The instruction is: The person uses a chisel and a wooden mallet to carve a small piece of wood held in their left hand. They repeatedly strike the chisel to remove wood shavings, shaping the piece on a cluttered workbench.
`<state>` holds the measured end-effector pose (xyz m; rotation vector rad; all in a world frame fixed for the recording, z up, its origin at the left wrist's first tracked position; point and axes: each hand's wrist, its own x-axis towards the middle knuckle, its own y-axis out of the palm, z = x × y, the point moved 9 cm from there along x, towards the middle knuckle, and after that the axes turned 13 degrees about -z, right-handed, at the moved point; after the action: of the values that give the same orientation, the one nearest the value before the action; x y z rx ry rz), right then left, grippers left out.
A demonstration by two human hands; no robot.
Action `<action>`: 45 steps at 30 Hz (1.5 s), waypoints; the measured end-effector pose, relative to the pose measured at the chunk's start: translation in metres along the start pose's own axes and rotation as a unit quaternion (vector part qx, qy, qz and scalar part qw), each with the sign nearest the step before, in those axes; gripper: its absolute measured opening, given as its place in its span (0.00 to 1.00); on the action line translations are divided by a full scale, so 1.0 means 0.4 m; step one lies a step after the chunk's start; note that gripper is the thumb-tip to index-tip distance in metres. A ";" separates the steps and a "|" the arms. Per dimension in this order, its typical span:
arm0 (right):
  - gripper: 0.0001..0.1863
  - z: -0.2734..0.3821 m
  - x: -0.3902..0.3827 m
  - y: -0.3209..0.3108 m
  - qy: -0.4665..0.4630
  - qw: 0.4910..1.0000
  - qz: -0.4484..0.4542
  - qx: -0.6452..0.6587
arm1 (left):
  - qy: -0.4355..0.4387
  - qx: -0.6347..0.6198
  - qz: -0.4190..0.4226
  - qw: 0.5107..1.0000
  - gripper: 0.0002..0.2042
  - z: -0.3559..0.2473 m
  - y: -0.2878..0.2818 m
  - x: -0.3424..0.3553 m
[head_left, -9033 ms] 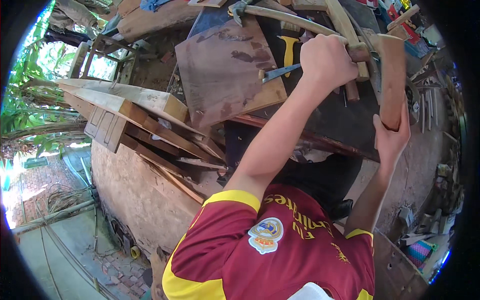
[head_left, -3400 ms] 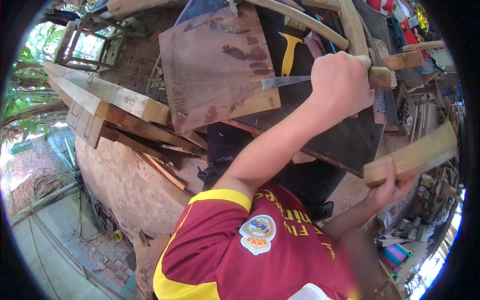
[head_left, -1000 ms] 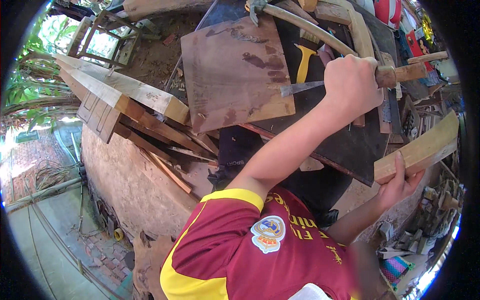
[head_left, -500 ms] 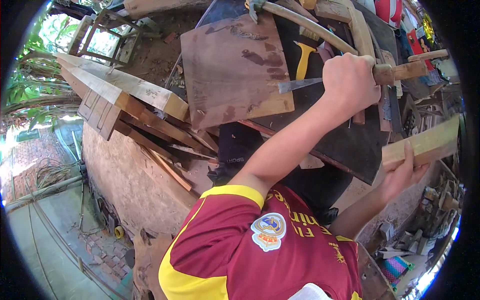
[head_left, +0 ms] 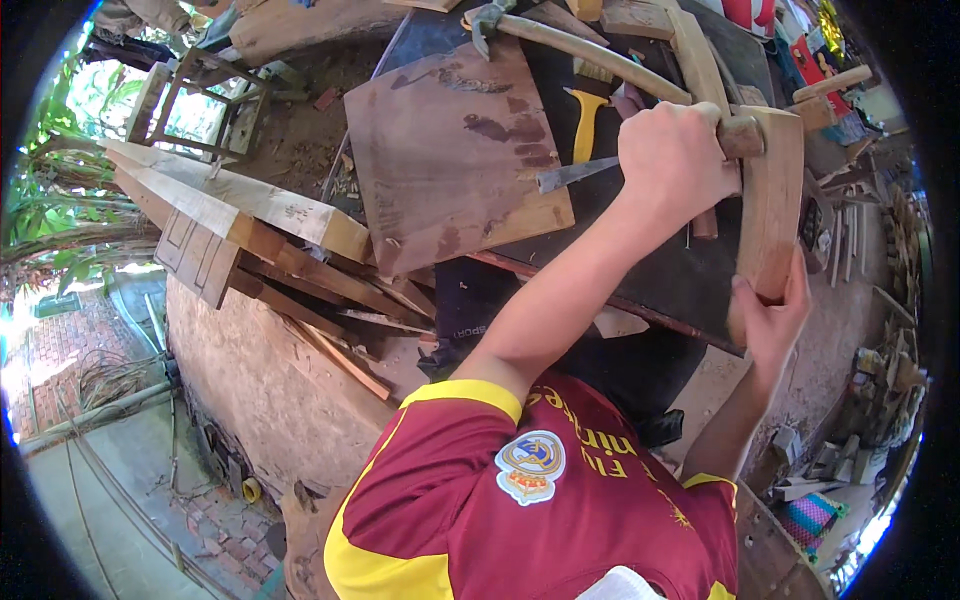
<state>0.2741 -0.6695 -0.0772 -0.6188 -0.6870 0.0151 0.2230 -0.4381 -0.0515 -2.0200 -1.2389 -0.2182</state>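
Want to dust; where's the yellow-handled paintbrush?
Head view, upper right of centre: the yellow-handled paintbrush lies on the dark tabletop, just right of the brown board.

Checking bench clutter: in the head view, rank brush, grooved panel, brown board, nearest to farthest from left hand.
From the left hand:
1. brush: just left, slightly higher in the picture
2. brown board: left, beyond the brush
3. grooved panel: far left, lower
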 end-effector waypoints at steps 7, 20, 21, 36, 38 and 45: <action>0.32 -0.114 -0.012 -0.066 0.251 0.893 -0.278 0.248 | 0.008 0.006 0.005 1.000 0.07 -0.003 0.024 -0.011; 0.34 -0.079 0.007 -0.022 0.103 0.977 -0.145 0.120 | -0.003 0.018 0.009 1.000 0.07 0.011 0.025 -0.014; 0.37 -0.047 0.002 0.004 0.058 0.995 -0.038 0.065 | 0.000 0.023 0.005 1.000 0.07 0.013 0.024 -0.012; 0.35 -0.028 0.064 -0.016 0.056 0.998 0.023 0.020 | 0.013 0.062 0.022 0.998 0.08 0.032 0.055 -0.019; 0.35 -0.138 0.049 -0.075 0.198 0.970 -0.082 0.111 | 0.020 0.044 0.025 0.999 0.07 0.006 0.056 -0.017; 0.39 0.000 -0.021 -0.011 -0.023 0.997 0.052 -0.060 | 0.025 0.021 -0.008 0.999 0.06 0.011 0.002 0.000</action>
<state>0.2667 -0.6750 -0.0796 -0.7703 -0.7033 0.0850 0.2227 -0.4354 -0.0549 -1.9581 -1.2183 -0.2464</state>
